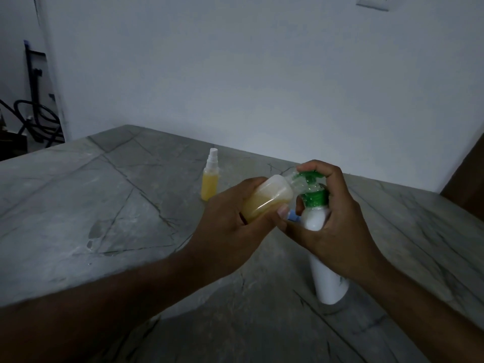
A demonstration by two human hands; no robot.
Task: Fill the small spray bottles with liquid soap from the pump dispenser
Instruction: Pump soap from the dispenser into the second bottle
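1. Filling is under way: the left hand (235,218) is gripping a small bottle (264,199), tilted, with its open neck held up at the green pump (310,180) of the dispenser (327,279).
2. The right hand (332,218) is curling round the dispenser's neck, with fingers lying over the pump head, apparently pressing it.
3. The dispenser is standing upright on the counter (104,205), just in front of the person.
4. The held bottle is showing yellowish soap through its lower part, so I am judging it only partly filled.
5. A second bottle (210,176), capped with its sprayer and holding yellow soap, is standing further back on the counter, looking finished.
6. Next, more pump strokes are probably needed, keeping the neck right under the nozzle so nothing is dripping past; whether soap is flowing now is too blurred to tell.
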